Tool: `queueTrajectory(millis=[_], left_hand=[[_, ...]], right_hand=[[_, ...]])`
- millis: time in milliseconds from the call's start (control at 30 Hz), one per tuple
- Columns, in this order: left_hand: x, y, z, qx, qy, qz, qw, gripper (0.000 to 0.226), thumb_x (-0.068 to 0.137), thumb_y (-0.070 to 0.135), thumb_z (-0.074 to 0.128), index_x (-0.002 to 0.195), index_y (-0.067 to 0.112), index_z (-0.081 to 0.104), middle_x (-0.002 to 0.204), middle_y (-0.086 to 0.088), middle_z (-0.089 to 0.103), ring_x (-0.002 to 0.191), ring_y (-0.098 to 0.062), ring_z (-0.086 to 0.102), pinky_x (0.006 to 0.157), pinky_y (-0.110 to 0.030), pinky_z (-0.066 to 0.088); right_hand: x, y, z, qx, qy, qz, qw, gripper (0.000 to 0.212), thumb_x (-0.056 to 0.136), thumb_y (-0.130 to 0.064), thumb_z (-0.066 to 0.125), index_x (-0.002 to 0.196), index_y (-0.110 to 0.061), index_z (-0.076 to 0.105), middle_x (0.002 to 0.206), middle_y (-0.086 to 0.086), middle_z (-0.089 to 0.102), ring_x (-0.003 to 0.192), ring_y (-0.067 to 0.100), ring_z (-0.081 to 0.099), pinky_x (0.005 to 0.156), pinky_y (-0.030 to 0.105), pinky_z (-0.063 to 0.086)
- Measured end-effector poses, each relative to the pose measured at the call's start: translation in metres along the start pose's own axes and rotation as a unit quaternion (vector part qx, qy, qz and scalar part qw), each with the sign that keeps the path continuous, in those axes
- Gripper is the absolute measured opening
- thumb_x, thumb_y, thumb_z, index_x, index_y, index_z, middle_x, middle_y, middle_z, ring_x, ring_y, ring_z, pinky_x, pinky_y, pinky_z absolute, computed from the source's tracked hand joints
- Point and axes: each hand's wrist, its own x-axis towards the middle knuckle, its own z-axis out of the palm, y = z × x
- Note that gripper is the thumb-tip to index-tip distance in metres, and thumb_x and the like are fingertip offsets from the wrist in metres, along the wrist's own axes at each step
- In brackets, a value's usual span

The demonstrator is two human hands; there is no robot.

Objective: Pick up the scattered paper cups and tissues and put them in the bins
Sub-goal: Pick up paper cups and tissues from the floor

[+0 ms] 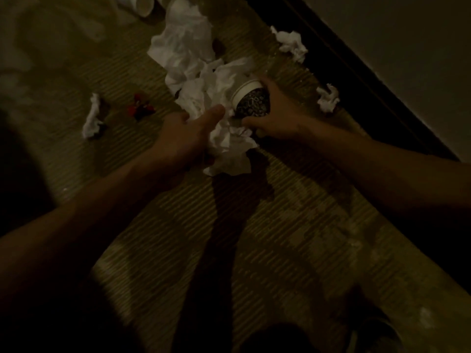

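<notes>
On woven mat (280,225), right hand (277,115) curled round paper cup (252,103) tipped sideways, rim pointing far-left, left hand (183,141) clutching tissue (229,146)

Crumpled white tissue paper (204,80), soft and matt, lies on a ribbed woven mat (280,238) with a dull olive surface. A paper cup (251,100) has a smooth cream rim band and a dark printed wall.

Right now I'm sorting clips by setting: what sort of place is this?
Probably the floor of a dim indoor room: a ribbed woven mat covers it, a dark border strip runs beside a plain wall, and crumpled tissues and a paper cup lie on the mat.
</notes>
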Motion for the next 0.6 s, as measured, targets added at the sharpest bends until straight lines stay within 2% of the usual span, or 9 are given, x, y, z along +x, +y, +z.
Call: queueTrajectory(millis=[67,133,167,233,300,367,433,533,600], left_hand=[[-0.001,0.005,0.006,0.019,-0.012,-0.011,1.000,0.027,0.090,0.043,0.067,0.098,0.017,0.067,0.084,0.000,0.077,0.074,-0.019,0.074,0.067,-0.041,0.060],[-0.004,0.017,0.019,0.050,-0.044,-0.002,0.998,0.033,0.090,0.044,0.067,0.102,0.013,0.066,0.085,-0.004,0.076,0.069,-0.018,0.073,0.051,-0.031,0.060],[-0.008,0.025,0.028,0.070,-0.059,0.008,0.996,0.037,0.089,0.045,0.068,0.104,0.011,0.066,0.083,-0.004,0.075,0.064,-0.016,0.072,0.044,-0.027,0.054],[-0.018,0.041,0.051,0.108,-0.097,0.043,0.988,0.036,0.087,0.048,0.068,0.091,0.012,0.069,0.066,0.001,0.072,0.051,-0.010,0.066,0.038,-0.021,0.046],[-0.034,0.059,0.083,0.130,-0.157,0.093,0.975,0.038,0.089,0.049,0.065,0.076,0.015,0.072,0.059,-0.002,0.069,0.050,-0.013,0.065,0.042,-0.023,0.046],[-0.057,0.077,0.119,0.128,-0.208,0.139,0.960,0.036,0.089,0.055,0.060,0.077,0.025,0.075,0.067,-0.007,0.072,0.059,-0.020,0.068,0.049,-0.029,0.048],[-0.086,0.095,0.152,0.130,-0.245,0.191,0.942,0.037,0.084,0.065,0.054,0.079,0.036,0.076,0.075,0.005,0.075,0.068,-0.011,0.071,0.060,-0.030,0.051],[-0.130,0.119,0.197,0.128,-0.294,0.249,0.914,0.052,0.077,0.075,0.046,0.089,0.033,0.074,0.084,0.014,0.075,0.078,-0.002,0.070,0.066,-0.028,0.052],[-0.160,0.129,0.225,0.137,-0.300,0.293,0.897,0.065,0.079,0.075,0.043,0.095,0.020,0.074,0.085,0.002,0.075,0.078,-0.010,0.071,0.070,-0.037,0.057]], right_hand=[[-0.025,-0.001,-0.014,0.011,0.014,0.014,1.000,0.097,0.084,-0.028,0.075,0.155,-0.020,0.010,0.148,0.008,0.035,0.128,0.023,0.044,0.087,0.027,0.045],[-0.060,-0.004,-0.031,0.039,0.040,0.030,0.998,0.093,0.084,-0.033,0.075,0.152,-0.017,0.013,0.132,0.001,0.039,0.110,0.014,0.051,0.072,0.016,0.050],[-0.080,-0.005,-0.041,0.053,0.057,0.039,0.996,0.090,0.084,-0.036,0.074,0.149,-0.016,0.016,0.129,-0.003,0.039,0.104,0.009,0.051,0.066,0.012,0.049],[-0.122,-0.005,-0.062,0.076,0.080,0.052,0.993,0.077,0.085,-0.043,0.071,0.141,-0.020,0.023,0.131,-0.006,0.045,0.104,0.009,0.057,0.071,0.017,0.053],[-0.168,-0.005,-0.089,0.090,0.106,0.070,0.988,0.062,0.084,-0.055,0.067,0.127,-0.028,0.031,0.121,-0.007,0.055,0.094,0.010,0.066,0.070,0.028,0.059],[-0.215,-0.006,-0.122,0.123,0.149,0.085,0.977,0.051,0.084,-0.057,0.065,0.119,-0.032,0.038,0.114,-0.005,0.060,0.087,0.013,0.070,0.071,0.035,0.061],[-0.261,-0.009,-0.152,0.166,0.198,0.091,0.962,0.036,0.085,-0.053,0.067,0.108,-0.038,0.045,0.104,-0.003,0.067,0.081,0.012,0.073,0.066,0.033,0.061],[-0.322,-0.019,-0.194,0.189,0.265,0.085,0.942,0.039,0.074,-0.053,0.071,0.101,-0.035,0.048,0.086,0.000,0.073,0.071,0.014,0.073,0.057,0.027,0.056],[-0.362,-0.021,-0.218,0.172,0.301,0.087,0.934,0.044,0.074,-0.053,0.073,0.101,-0.029,0.049,0.080,-0.002,0.075,0.067,0.016,0.072,0.055,0.027,0.055]])
